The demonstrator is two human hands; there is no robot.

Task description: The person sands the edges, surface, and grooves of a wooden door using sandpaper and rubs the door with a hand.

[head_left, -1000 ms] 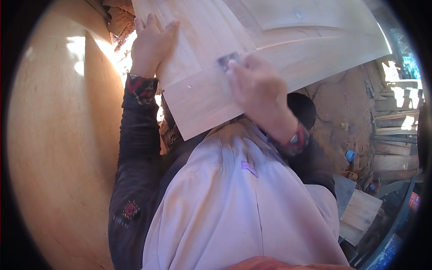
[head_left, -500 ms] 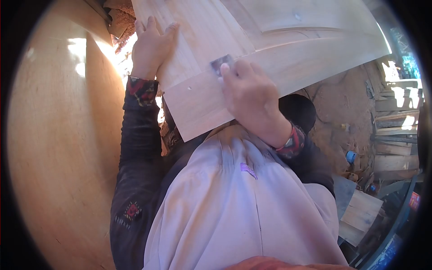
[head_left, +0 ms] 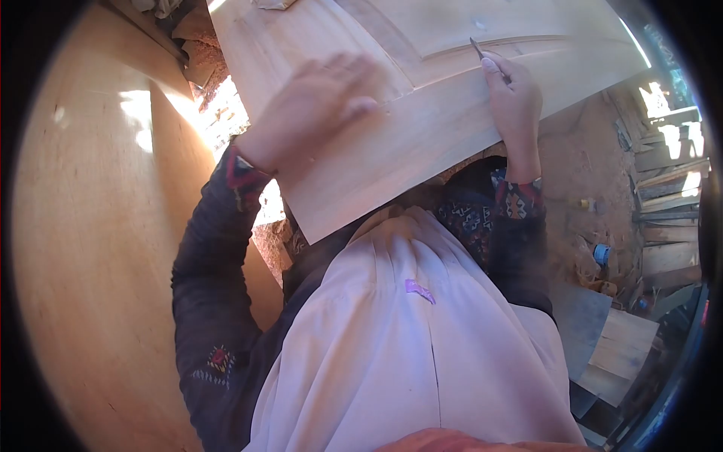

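A pale wooden panelled door [head_left: 422,128] lies across the space in front of my lap. My left hand [head_left: 320,105] is over its near left part, palm down with the fingers stretched out and smeared by motion; whether it touches the wood I cannot tell. Over the door's right part, my right hand [head_left: 514,94] is closed around a small flat scraper [head_left: 476,48], seen nearly edge-on and pointing up and left. Its handle end is hidden in the fingers. A small hole or mark shows on the door below my left hand.
A large plywood sheet [head_left: 90,248] stands at the left. Wood offcuts [head_left: 670,203] are stacked on the right, with flat board pieces [head_left: 617,354] lower down. A blue round item [head_left: 601,255] lies on the dirt floor. A folded piece [head_left: 273,4] rests on the door's far edge.
My right hand has lifted the scraper off the door's joint and moved right, turning it edge-on. My left hand has left the door's left edge and swept right across the surface.
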